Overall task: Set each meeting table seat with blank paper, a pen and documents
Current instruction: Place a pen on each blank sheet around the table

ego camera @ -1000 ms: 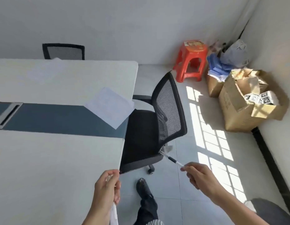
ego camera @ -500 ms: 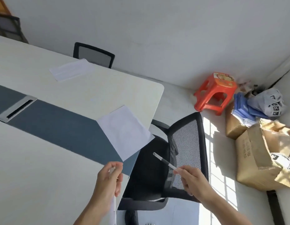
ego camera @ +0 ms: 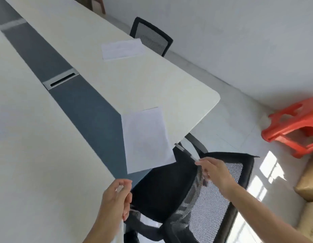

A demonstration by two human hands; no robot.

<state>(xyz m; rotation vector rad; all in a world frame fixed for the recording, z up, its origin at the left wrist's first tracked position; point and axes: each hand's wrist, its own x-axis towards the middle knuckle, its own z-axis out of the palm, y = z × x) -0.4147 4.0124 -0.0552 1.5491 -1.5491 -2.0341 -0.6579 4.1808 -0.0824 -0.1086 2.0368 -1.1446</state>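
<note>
Left hand curled, grips held paper. Held paper hangs down under hand, seen from its edge. Right hand pinches pen by one end, above black chair. Pen points up toward table edge, tip just beside near sheet. Near sheet lies flat at table end, partly on blue strip, one corner sticking out past edge. Far sheet lies flat near far chair. Red stool on floor by wall.
</note>
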